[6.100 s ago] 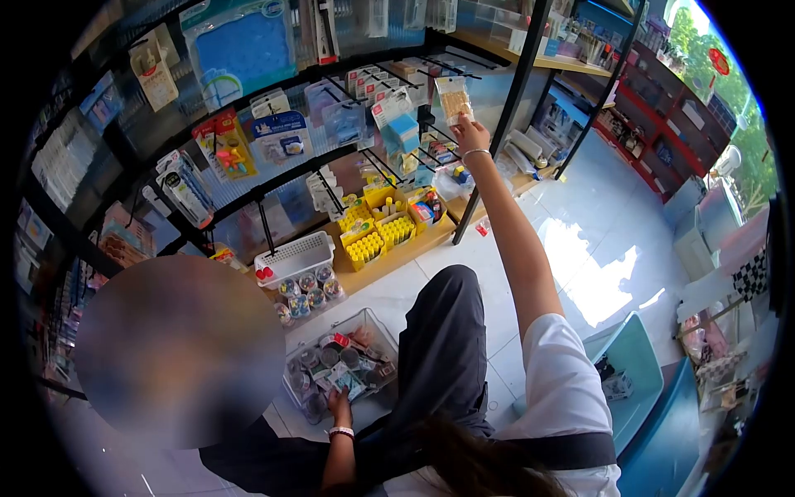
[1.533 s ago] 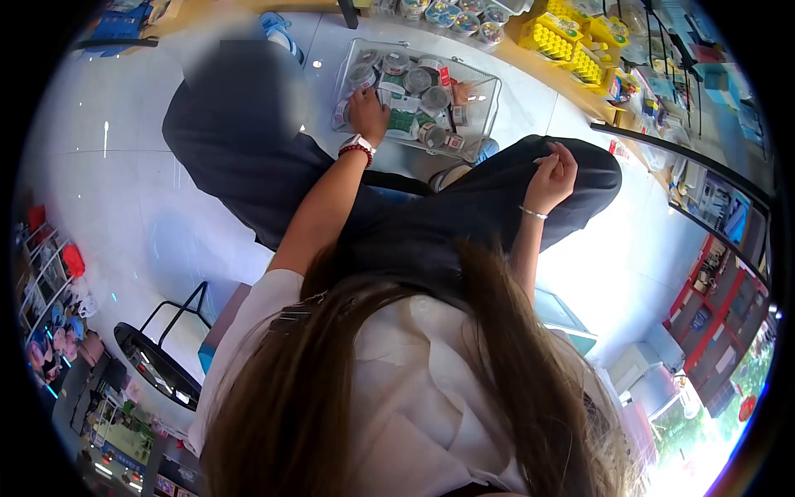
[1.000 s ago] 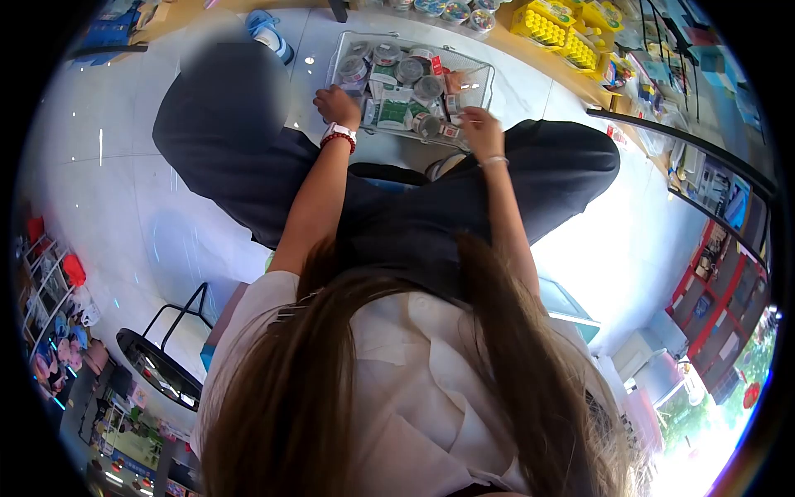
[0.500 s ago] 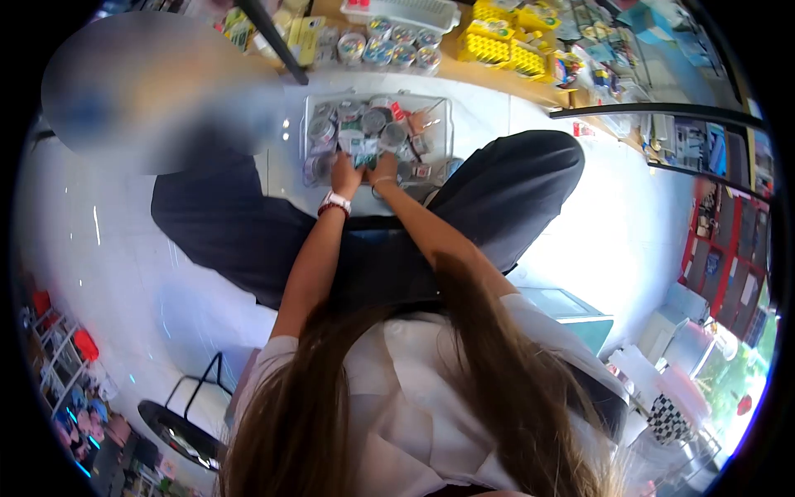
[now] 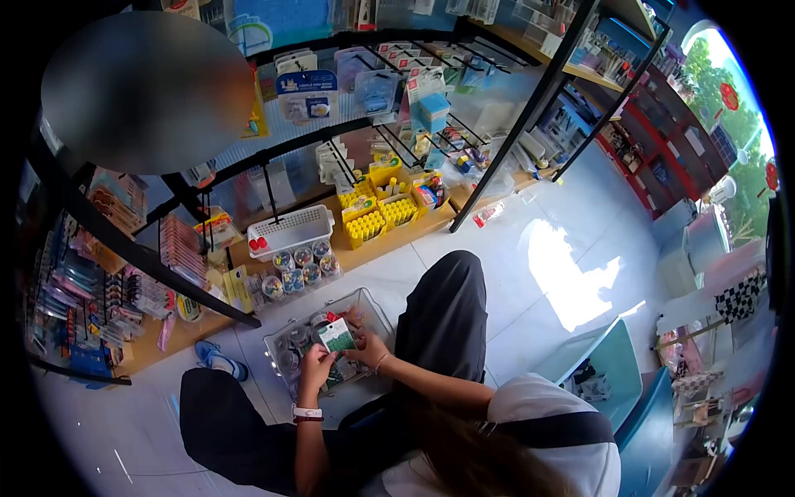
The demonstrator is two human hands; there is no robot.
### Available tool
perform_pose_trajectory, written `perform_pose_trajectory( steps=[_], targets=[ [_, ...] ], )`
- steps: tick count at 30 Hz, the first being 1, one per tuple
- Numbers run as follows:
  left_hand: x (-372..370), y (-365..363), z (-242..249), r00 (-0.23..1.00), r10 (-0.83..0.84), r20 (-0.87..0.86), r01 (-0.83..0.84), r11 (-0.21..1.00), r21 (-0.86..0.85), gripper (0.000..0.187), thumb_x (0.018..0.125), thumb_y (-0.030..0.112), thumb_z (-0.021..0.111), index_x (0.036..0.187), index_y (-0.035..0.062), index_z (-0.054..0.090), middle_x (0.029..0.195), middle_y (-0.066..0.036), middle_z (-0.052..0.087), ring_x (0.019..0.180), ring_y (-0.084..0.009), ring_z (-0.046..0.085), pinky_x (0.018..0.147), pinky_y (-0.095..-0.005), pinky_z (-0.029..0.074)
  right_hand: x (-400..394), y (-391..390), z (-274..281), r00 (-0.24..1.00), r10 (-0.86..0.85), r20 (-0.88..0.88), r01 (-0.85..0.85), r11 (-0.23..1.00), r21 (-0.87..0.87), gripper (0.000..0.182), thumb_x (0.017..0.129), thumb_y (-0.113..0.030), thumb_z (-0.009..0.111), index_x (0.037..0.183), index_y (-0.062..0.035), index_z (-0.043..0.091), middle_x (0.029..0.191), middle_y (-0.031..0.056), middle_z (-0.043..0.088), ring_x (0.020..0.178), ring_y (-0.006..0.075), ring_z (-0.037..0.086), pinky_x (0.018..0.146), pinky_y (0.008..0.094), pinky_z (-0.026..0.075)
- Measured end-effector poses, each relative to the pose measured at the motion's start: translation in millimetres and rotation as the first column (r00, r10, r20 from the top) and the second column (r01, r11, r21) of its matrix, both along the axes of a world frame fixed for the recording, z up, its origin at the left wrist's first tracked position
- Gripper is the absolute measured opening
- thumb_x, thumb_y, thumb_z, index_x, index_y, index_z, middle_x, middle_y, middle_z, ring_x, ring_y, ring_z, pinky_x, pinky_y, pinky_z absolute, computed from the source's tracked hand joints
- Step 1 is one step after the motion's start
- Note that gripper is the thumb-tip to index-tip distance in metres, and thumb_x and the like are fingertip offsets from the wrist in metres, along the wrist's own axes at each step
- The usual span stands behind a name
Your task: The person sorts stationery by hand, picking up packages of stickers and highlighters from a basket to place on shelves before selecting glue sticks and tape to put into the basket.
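Observation:
Between my two hands is a small white and green card packet (image 5: pixel 336 337), held above a clear plastic bin (image 5: pixel 383 317). My left hand (image 5: pixel 315 364) has its fingers closed on the packet's lower left edge. The fingers of my right hand (image 5: pixel 370 351) pinch its lower right side. Round clear tubs (image 5: pixel 288 361) and small packs lie in the bin, partly hidden by my hands and the packet.
Beyond the bin, a low wooden shelf (image 5: pixel 364 267) holds a white basket (image 5: pixel 290 230), tubs of coloured pieces (image 5: pixel 293 280) and yellow boxes (image 5: pixel 364 225). A black post (image 5: pixel 199 294) rises at the left. A teal bin (image 5: pixel 609 364) stands at the right.
The view has swung up and to the right, showing more shelving. The green and white packet now appears raised above the bin's contents, between both hands.

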State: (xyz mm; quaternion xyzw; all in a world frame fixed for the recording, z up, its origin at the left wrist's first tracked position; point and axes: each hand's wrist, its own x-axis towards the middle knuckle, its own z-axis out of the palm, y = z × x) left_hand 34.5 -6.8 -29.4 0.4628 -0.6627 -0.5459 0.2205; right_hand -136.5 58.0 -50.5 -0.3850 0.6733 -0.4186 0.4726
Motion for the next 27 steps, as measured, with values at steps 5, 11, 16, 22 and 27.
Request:
perform_pose_trajectory(
  steps=[5, 11, 16, 22, 27],
  targets=[
    [-81, -23, 118, 0.911, -0.153, -0.382, 0.169, 0.986, 0.010, 0.012, 0.080, 0.004, 0.062, 0.086, -0.0027, 0.054, 0.085, -0.008, 0.064, 0.075, -0.0115, 0.060, 0.066, -0.0224, 0.046, -81, 5, 121, 0.946, 0.048, 0.320, 0.029, 0.972, -0.232, 0.019, 0.081, -0.013, 0.065, 0.092, 0.0013, 0.060, 0.082, 0.0030, 0.064, 0.070, 0.0070, 0.058, 0.060, 0.0212, 0.049],
    [-196, -21, 208, 0.767, -0.279, -0.578, 0.140, 0.952, -0.274, 0.028, 0.082, 0.006, 0.061, 0.107, -0.0013, 0.052, 0.097, -0.011, 0.062, 0.089, -0.0162, 0.060, 0.074, -0.0268, 0.048, -189, -21, 218, 0.827, -0.202, 0.525, 0.457, 0.785, -0.417, 0.022, 0.083, -0.009, 0.062, 0.102, 0.0000, 0.056, 0.088, 0.0037, 0.063, 0.072, 0.0070, 0.058, 0.061, 0.0197, 0.049],
    [-216, -6, 185, 0.787, -0.364, -0.499, 0.272, 0.930, -0.249, 0.031, 0.083, 0.009, 0.059, 0.112, 0.0017, 0.050, 0.104, -0.011, 0.061, 0.097, -0.0187, 0.058, 0.080, -0.0284, 0.046, -314, -94, 282, 0.721, -0.364, 0.590, 0.691, 0.443, -0.571, 0.027, 0.082, -0.014, 0.064, 0.100, 0.0029, 0.054, 0.077, 0.0061, 0.062, 0.059, 0.0109, 0.058, 0.055, 0.0211, 0.050],
    [-110, 9, 24, 0.955, -0.282, 0.088, 0.292, 0.862, -0.413, 0.024, 0.076, 0.009, 0.062, 0.098, 0.0006, 0.057, 0.094, -0.017, 0.060, 0.091, -0.0313, 0.057, 0.081, -0.0375, 0.045, -386, -155, 321, 0.730, -0.455, 0.511, 0.669, 0.321, -0.670, 0.038, 0.080, -0.010, 0.065, 0.109, 0.0092, 0.048, 0.087, 0.0123, 0.060, 0.068, 0.0167, 0.060, 0.060, 0.0239, 0.053],
    [-9, 36, -55, 0.909, 0.061, 0.412, 0.125, 0.904, -0.408, 0.019, 0.074, 0.007, 0.061, 0.090, -0.0009, 0.056, 0.091, -0.019, 0.058, 0.088, -0.0355, 0.056, 0.076, -0.0417, 0.045, -412, -178, 314, 0.686, -0.409, 0.602, 0.727, 0.369, -0.579, 0.028, 0.081, -0.008, 0.064, 0.102, 0.0079, 0.054, 0.084, 0.0102, 0.060, 0.069, 0.0146, 0.059, 0.066, 0.0246, 0.054]
  ],
)
